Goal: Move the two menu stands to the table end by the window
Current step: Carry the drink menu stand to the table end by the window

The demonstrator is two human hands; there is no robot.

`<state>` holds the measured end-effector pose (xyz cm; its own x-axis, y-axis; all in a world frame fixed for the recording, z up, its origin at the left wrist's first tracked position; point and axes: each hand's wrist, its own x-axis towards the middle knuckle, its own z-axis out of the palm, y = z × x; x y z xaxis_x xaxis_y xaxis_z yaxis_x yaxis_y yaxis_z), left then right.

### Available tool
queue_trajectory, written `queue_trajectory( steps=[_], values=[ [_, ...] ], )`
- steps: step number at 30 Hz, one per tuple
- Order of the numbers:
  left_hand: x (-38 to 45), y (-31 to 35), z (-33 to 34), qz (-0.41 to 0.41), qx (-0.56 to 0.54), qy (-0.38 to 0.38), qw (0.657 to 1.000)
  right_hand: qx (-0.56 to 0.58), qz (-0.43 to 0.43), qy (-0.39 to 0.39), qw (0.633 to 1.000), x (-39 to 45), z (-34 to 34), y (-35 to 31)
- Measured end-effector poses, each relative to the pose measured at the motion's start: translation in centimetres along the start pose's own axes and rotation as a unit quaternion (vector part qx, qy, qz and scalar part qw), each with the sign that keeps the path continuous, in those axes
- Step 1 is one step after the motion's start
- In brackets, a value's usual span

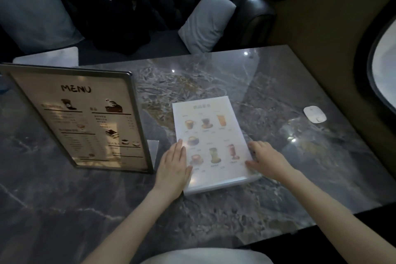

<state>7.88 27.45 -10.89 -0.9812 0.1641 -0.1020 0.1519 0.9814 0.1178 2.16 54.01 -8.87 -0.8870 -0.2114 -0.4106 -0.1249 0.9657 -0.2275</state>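
Note:
A white menu stand [205, 130] with drink pictures leans back on the grey marble table [278, 83], near the middle. My left hand [174, 167] rests flat against its lower left edge. My right hand [267, 159] grips its lower right edge, fingers curled round the side. A larger black-framed stand [79, 118] headed MENU stands upright to the left, apart from both hands. The oval window [383, 75] is at the right end of the table.
A small white oval device [314, 114] lies on the table near the window end. Behind the table is a dark sofa [246, 6] with grey cushions [206, 23] and a black bag [115, 15]. The table's near right edge drops off by my right forearm.

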Motion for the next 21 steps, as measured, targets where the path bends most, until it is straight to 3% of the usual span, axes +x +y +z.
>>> queue_trajectory(
  steps=[5,7,9,11,14,21],
  values=[
    [0.3,0.1,2.1,-0.073,-0.031,-0.041,0.996,0.237,0.096,-0.011,0.967,0.1,0.6,0.4],
    [0.4,0.1,2.3,-0.109,-0.147,-0.055,0.982,0.283,0.104,-0.025,0.953,0.2,0.8,0.5],
    [0.5,0.3,2.2,-0.145,-0.303,-0.069,0.939,0.308,0.101,-0.036,0.945,0.5,1.1,0.6],
    [1.0,0.3,1.9,-0.181,-0.393,-0.066,0.899,0.323,0.101,-0.045,0.94,0.7,1.2,0.6],
    [1.8,-0.1,1.6,-0.244,-0.44,-0.054,0.862,0.334,0.11,-0.042,0.935,0.9,1.2,0.6],
    [2.5,-0.9,1.9,-0.277,-0.483,-0.046,0.829,0.34,0.125,-0.025,0.932,0.6,1.0,0.2]
  ],
)
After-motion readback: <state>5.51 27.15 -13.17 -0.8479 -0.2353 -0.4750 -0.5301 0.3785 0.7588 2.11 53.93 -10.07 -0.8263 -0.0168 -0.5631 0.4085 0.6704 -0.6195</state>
